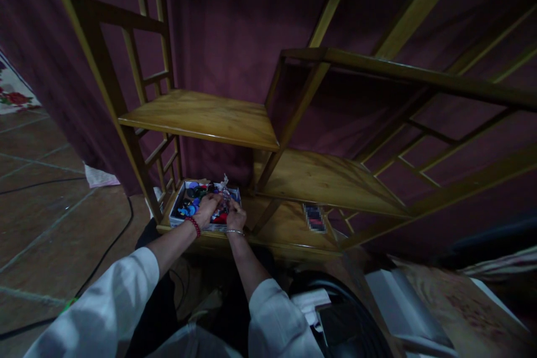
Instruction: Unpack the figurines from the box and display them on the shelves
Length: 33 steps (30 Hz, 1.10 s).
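Note:
A shallow white-edged box (pixel 173 220) sits on the low wooden shelf, filled with small blue, black, purple and red items too small to name. Over its right half, a small shiny, silvery thing (pixel 225 185) of uneven shape stands up between my hands; its kind does not show clearly. My left hand (pixel 207 207), with a red bead bracelet at the wrist, reaches in from the left, its fingers closed at this thing. My right hand (pixel 236 216), wearing a silvery bangle, is closed on it from the right. A red item (pixel 220 218) lies between the hands.
The wooden shelf unit has a board (pixel 201 114) above the box and another (pixel 327 179) to the right. A blurred-out dark card-like object (pixel 314 218) lies on the low shelf. Black cable (pixel 113 243) crosses the floor. Bottom right are a black stool (pixel 369 324) and a white carton (pixel 403 302).

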Tool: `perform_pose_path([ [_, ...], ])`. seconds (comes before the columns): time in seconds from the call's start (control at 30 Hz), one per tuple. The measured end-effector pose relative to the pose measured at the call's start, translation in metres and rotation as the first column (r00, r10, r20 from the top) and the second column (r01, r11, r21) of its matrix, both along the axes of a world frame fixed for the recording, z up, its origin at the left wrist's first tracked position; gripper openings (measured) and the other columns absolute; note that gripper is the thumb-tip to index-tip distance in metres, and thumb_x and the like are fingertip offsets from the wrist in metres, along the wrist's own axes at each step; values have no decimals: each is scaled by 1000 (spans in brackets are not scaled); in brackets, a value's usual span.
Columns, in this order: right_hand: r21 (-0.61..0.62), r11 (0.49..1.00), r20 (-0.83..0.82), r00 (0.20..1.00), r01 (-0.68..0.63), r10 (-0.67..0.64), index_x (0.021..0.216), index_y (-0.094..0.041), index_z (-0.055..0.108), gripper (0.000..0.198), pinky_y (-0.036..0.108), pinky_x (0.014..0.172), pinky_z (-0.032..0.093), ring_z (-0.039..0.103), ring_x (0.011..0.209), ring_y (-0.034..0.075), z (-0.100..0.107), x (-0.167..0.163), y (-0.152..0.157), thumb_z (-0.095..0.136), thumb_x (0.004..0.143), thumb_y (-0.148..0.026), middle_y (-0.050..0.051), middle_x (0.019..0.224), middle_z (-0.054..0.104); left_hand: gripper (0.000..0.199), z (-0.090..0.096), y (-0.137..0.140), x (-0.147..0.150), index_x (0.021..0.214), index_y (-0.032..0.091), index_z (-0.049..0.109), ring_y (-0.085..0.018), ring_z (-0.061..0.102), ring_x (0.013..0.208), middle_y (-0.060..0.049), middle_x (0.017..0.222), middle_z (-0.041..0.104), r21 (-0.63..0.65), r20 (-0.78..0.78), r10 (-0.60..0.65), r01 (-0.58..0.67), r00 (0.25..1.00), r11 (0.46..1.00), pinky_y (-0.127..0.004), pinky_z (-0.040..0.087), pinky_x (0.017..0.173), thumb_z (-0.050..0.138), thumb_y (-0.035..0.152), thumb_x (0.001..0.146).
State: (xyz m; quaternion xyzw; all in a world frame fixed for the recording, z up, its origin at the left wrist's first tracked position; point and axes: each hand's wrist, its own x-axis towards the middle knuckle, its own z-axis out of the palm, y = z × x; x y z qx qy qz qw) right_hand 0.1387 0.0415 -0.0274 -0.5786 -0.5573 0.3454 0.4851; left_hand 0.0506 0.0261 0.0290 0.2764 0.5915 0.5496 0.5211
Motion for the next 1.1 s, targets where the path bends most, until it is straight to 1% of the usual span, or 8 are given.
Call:
perform_pose_path([
  [0.1, -44, 995, -66, 994, 89, -92, 99, -17, 65, 34, 30, 83, 47, 62, 89, 18, 1, -1, -6, 40, 79, -24, 6, 96, 67, 10, 4, -5, 3, 69, 10, 57, -6, 47, 42, -1, 57, 59, 5, 102, -11, 11, 995, 1000, -17, 31, 42, 61, 19, 67],
  [0.13, -46, 995, -81, 993, 84, -87, 100, -17, 65, 34, 29, 83, 47, 62, 90, 18, 2, -1, -8, 40, 78, -24, 6, 97, 67, 8, 5, -7, 3, 68, 10, 58, -6, 47, 43, -2, 57, 59, 6, 137, -23, 22, 990, 1000, -17, 32, 42, 61, 17, 67],
  [0.4, -17, 999, -35, 999, -30, 29, 100, -22, 63, 31, 29, 86, 45, 60, 92, 15, 9, 2, -22, 42, 78, -27, 3, 101, 66, 8, 15, -23, -2, 66, 12, 56, -8, 56, 51, -1, 58, 61, 15, 305, 14, -20, 952, 1000, -18, 42, 52, 63, 7, 64],
  [0.57, 35, 993, -19, 993, -116, 117, 104, -24, 59, 31, 27, 88, 44, 59, 94, 13, 19, 2, -30, 43, 77, -25, 0, 103, 65, 16, 20, -34, -3, 80, 12, 56, -10, 59, 55, -2, 64, 64, 26, 335, 29, -40, 942, 999, -20, 44, 54, 62, 6, 66],
  [0.7, 53, 991, -45, 991, -126, 129, 99, -22, 60, 27, 25, 84, 45, 60, 91, 13, 29, 3, -37, 45, 77, -25, 1, 99, 66, 22, 21, -44, -1, 84, 13, 56, -7, 56, 52, 0, 64, 62, 78, 317, 40, -68, 947, 995, -19, 43, 54, 64, 8, 64],
  [0.8, 60, 989, 37, 991, -133, 131, 97, -23, 61, 25, 25, 82, 46, 61, 88, 14, 34, 6, -41, 46, 77, -26, 1, 97, 67, 26, 21, -50, 0, 87, 13, 54, -7, 55, 53, 2, 62, 60, 89, 301, 52, -83, 952, 993, -19, 43, 56, 64, 9, 64],
  [0.97, 62, 992, 259, 962, -113, 93, 97, -23, 63, 26, 27, 81, 46, 61, 87, 17, 40, 9, -49, 45, 79, -23, 4, 96, 67, 36, 22, -58, 3, 93, 14, 50, -9, 56, 56, 3, 62, 58, 141, 261, 29, -68, 965, 988, -21, 44, 57, 67, 12, 61],
  [1.1, 57, 991, 331, 939, -124, 98, 101, -23, 63, 28, 27, 78, 46, 62, 85, 19, 48, 10, -57, 45, 79, -22, 5, 94, 67, 43, 21, -62, 5, 97, 14, 48, -8, 53, 51, 5, 58, 55, 175, 206, 26, -63, 978, 983, -20, 41, 53, 69, 17, 59],
])
